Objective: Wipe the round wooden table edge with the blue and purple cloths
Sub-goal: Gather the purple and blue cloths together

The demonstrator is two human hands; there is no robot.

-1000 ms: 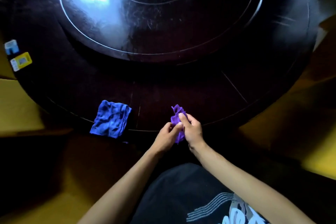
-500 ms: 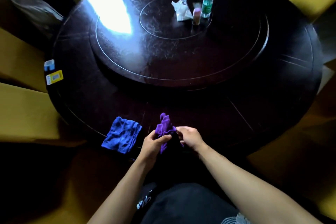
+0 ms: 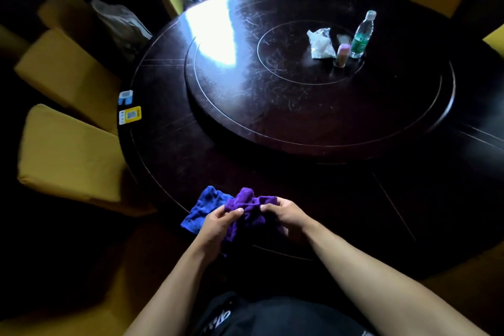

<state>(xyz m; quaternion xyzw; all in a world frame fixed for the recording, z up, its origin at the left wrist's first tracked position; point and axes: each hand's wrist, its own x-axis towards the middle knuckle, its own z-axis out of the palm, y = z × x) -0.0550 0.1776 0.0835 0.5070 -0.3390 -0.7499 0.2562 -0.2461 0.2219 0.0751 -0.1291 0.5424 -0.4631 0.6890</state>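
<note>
The purple cloth (image 3: 246,209) is bunched between both my hands just above the near edge of the round dark wooden table (image 3: 169,161). My left hand (image 3: 218,225) pinches its left part with thumb and fingers. My right hand (image 3: 286,217) grips its right part. The blue cloth (image 3: 201,210) lies crumpled on the table edge right beside my left hand, partly hidden behind the hand and the purple cloth.
A raised round turntable (image 3: 313,123) fills the table's middle, carrying a plastic bottle (image 3: 362,35), a small pink-topped container (image 3: 342,55) and a crumpled white wrapper (image 3: 321,43). Two cards (image 3: 130,115) lie at the left rim. Yellow chairs (image 3: 68,155) ring the table.
The view has tilted up and swung left, showing more of the table. My hands have drawn apart, spreading the purple cloth wider, and it now overlaps the blue cloth.
</note>
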